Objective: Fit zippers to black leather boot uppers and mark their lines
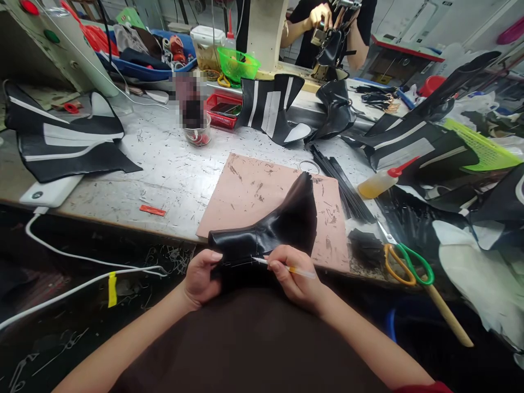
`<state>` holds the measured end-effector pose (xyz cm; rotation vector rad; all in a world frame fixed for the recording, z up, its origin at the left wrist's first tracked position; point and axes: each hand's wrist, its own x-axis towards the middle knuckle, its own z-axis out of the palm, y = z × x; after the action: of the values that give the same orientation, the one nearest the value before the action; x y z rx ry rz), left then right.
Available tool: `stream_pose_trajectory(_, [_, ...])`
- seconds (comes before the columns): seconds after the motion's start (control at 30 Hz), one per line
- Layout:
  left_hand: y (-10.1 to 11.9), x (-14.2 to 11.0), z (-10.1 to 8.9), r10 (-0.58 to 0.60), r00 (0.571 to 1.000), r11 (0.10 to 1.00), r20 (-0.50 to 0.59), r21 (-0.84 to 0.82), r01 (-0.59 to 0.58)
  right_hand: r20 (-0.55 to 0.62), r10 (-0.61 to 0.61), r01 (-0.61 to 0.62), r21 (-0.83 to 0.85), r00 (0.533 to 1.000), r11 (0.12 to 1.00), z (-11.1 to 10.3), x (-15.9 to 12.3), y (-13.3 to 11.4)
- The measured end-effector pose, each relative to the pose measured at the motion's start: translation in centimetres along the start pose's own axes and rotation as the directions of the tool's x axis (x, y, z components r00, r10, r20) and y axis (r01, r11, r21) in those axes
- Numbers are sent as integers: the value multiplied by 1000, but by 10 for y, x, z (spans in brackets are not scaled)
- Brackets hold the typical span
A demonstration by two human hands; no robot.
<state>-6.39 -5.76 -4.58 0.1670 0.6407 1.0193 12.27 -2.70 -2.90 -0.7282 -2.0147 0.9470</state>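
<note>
A black leather boot upper point(282, 221) lies on its side, partly on a pinkish-brown board point(233, 191) and partly over the table's front edge. My left hand point(201, 279) grips its near left end, thumb on top and the other fingers mostly hidden below. In my right hand point(295, 277) is a slim pen-like tool point(303, 272) with a white tip and a translucent, yellowish barrel. Its tip points left, at the near edge of the upper, where thin pale lines show. Whether the tip touches the leather I cannot tell.
Scissors point(403, 265) and a red-tipped glue bottle point(376, 183) lie right, beside black strips point(339, 180). Flat boot pieces point(69, 136) rest left by a white power bank point(51, 191) with a cable. A red basket point(221, 112) stands behind. Across the table another person's hands point(321, 16) work at a machine.
</note>
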Motion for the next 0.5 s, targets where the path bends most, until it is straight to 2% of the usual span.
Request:
stream_pose_trajectory(0.07, [0, -1, 0, 12, 1000, 1000, -26, -15, -13, -57, -10, 14, 71, 998, 997, -2, -2, -2])
stream_pose_trajectory(0.1, [0, -1, 0, 25, 999, 999, -44, -24, -27, -161, -22, 40, 110, 987, 993, -6, -2, -2])
stream_pose_trajectory(0.13, [0, -2, 0, 36, 997, 999, -62, -33, -38, -306, -22, 64, 128, 952, 990, -12, -1, 0])
stream_pose_trajectory(0.17, [0, -2, -1, 44, 996, 998, -77, -42, -48, -456, 0, 59, 114, 890, 992, -20, 0, 4])
stream_pose_trajectory(0.2, [1, -2, -1, 47, 996, 997, -82, -49, -52, -579, 44, 0, 75, 814, 997, -30, 2, 11])
stream_pose_trajectory(0.23, [1, -2, -1, 45, 996, 997, -75, -55, -50, -652, 107, -126, 18, 750, 992, -42, 4, 20])
stream_pose_trajectory(0.27, [1, -1, -1, 38, 998, 997, -58, -61, -41, -669, 193, -303, -52, 718, 952, -55, 6, 31])
stream_pose_trajectory(0.3, [1, -1, -2, 28, 999, 998, -30, -64, -30, -643, 302, -493, -136, 704, 860, -67, 9, 43])
stream_pose_trajectory(0.33, [1, -1, -2, 20, 1000, 998, 5, -64, -19, -592, 419, -648, -243, 688, 722, -77, 10, 56])
stream_pose_trajectory(0.37, [2, -1, -3, 13, 999, 998, 44, -61, -11, -529, 528, -737, -349, 664, 578, -86, 12, 68])
stream_pose_trajectory(0.4, [3, -1, -3, 10, 996, 998, 84, -57, -5, -475, 605, -768, -444, 639, 462, -92, 13, 79])
stream_pose_trajectory(0.43, [5, -2, -5, 14, 993, 999, 120, -52, -8, -426, 657, -762, -522, 622, 383, -95, 13, 88])
stream_pose_trajectory(0.5, [11, -6, -10, 48, 985, 998, 168, -52, -40, -369, 686, -722, -607, 627, 334, -94, 13, 98])
